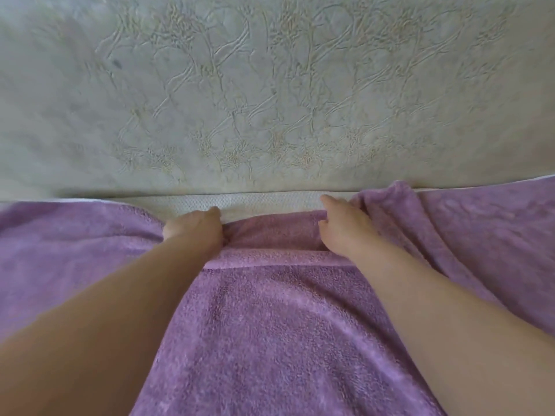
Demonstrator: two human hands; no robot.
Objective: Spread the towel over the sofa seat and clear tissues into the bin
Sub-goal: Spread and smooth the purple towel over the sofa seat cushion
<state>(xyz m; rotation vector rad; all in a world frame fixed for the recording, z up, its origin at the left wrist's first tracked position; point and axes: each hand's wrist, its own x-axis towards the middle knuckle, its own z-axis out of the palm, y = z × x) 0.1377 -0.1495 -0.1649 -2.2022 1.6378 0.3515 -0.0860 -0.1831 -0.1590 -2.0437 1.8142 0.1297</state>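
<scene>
A purple towel [270,325] lies across the sofa seat and fills the lower half of the view. Its far edge is bunched into folds near the backrest. A strip of white textured seat cover [264,202] shows between the towel edge and the backrest. My left hand [195,228] grips the towel's far edge left of centre. My right hand [345,226] holds a fold of the same edge right of centre, fingers curled into the cloth. No tissues and no bin are in view.
The sofa backrest [270,94], pale green with an embossed quilted pattern, fills the upper half of the view right behind the towel edge. My two bare forearms reach in from the bottom corners.
</scene>
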